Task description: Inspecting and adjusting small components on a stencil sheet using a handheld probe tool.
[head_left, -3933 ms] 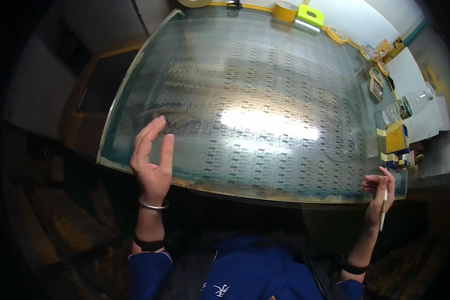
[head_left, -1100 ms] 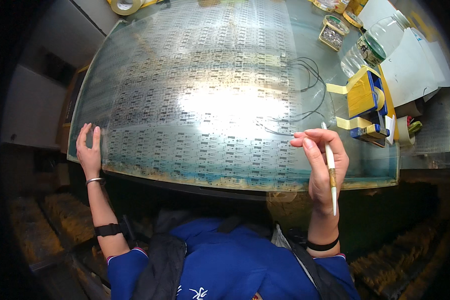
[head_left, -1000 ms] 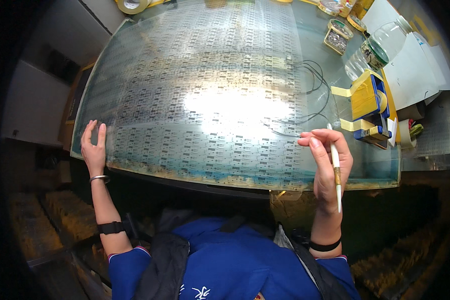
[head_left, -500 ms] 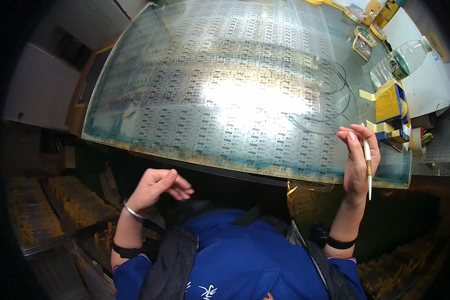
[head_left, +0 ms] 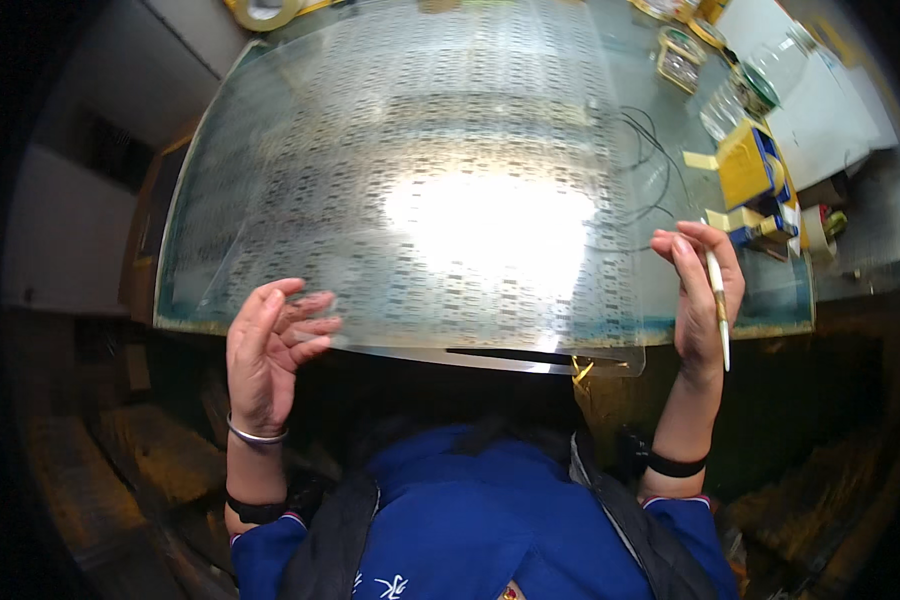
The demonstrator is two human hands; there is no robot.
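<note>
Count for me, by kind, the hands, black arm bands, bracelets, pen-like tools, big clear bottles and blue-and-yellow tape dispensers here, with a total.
Hands: 2 (left hand, right hand)
Black arm bands: 2
Silver bracelet: 1
White pen-like tool: 1
Big clear bottle: 1
Blue-and-yellow tape dispensers: 2
Total: 9

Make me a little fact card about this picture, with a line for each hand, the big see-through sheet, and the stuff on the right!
Left hand: open, fingers spread, by the sheet's near edge; touching or not is unclear
Right hand: holding a slim white tool
Sheet: clear, covered in small dark marks, hanging a bit over the table's near edge
Table: greenish top
Shine: bright glare on the sheet
Right side: blue-and-yellow tape dispenser, clear bottle
</note>
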